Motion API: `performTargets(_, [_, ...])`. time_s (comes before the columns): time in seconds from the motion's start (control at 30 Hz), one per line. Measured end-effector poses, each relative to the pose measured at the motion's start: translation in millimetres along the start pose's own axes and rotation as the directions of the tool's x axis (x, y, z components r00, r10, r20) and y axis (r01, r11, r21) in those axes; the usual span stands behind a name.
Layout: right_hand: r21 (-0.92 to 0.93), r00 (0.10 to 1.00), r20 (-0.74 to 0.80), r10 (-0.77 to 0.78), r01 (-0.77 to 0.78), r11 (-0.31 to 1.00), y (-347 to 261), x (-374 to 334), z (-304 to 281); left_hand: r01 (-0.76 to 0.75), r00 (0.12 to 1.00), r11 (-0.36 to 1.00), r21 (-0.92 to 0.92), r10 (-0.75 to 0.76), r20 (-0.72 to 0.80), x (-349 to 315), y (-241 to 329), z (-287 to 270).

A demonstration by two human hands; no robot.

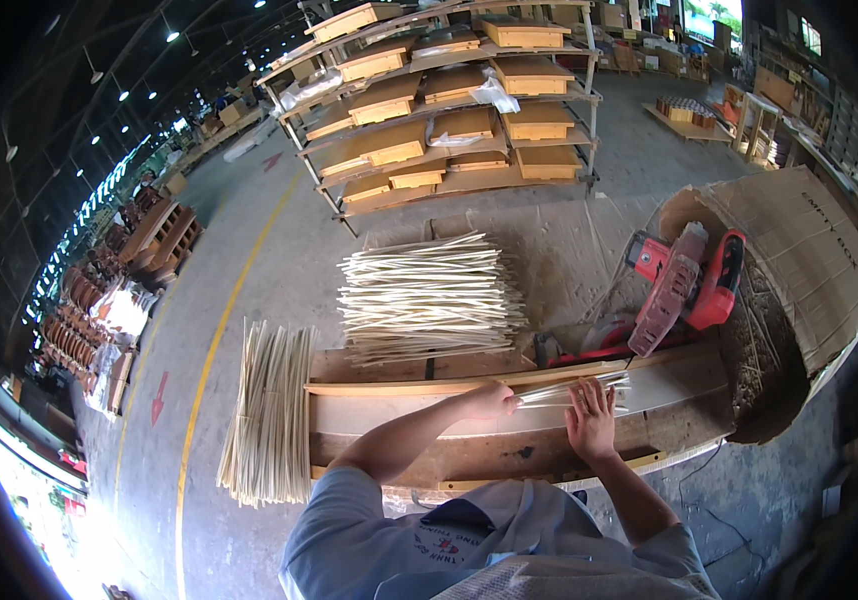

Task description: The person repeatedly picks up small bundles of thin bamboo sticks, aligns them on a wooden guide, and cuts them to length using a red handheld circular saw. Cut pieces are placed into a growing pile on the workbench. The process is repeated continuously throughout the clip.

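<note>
A small bunch of thin pale wooden sticks point(545, 396) lies lengthwise along a wooden fence on the bench. My left hand point(492, 400) is closed round the bunch's left end. My right hand point(591, 418) rests on the bunch near its right end, fingers stretched out and a little apart. Just behind and to the right of that hand stands a red power saw point(671, 290), its blade hidden from view. A large pile of similar sticks point(429, 300) lies behind the bench, and a second bundle of sticks point(267, 415) sits at the bench's left end.
A big cardboard box point(799, 270) on its side, with sawdust and offcuts inside, stands right of the saw. Behind the pile rises a rack point(449, 120) of wooden drawer-like pieces. Brown wooden parts point(99, 300) are stacked far left, beyond a yellow floor line point(234, 290).
</note>
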State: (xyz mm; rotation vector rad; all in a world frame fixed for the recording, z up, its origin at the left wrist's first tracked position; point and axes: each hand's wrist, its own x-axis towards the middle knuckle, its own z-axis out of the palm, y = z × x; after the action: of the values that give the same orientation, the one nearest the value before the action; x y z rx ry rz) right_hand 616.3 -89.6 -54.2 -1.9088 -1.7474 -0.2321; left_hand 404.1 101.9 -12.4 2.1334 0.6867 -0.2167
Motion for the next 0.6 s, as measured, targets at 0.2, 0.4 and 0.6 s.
performTargets(0.2, [0.052,0.995,-0.026,0.099,-0.098,0.994,4.1,-5.1,-5.5,-0.006,0.998,1.000,-0.015,0.005,-0.057,13.2,9.8,4.0])
performTargets(0.4, [0.104,0.990,-0.048,0.132,-0.126,0.987,1.1,-7.1,4.3,-0.158,0.971,0.982,-0.099,0.137,-0.196,1.4,-9.3,17.3])
performTargets(0.6, [0.092,0.972,-0.192,0.132,-0.116,0.989,4.6,-12.9,-7.6,-0.180,0.976,0.984,-0.002,0.178,-0.129,8.9,1.8,11.3])
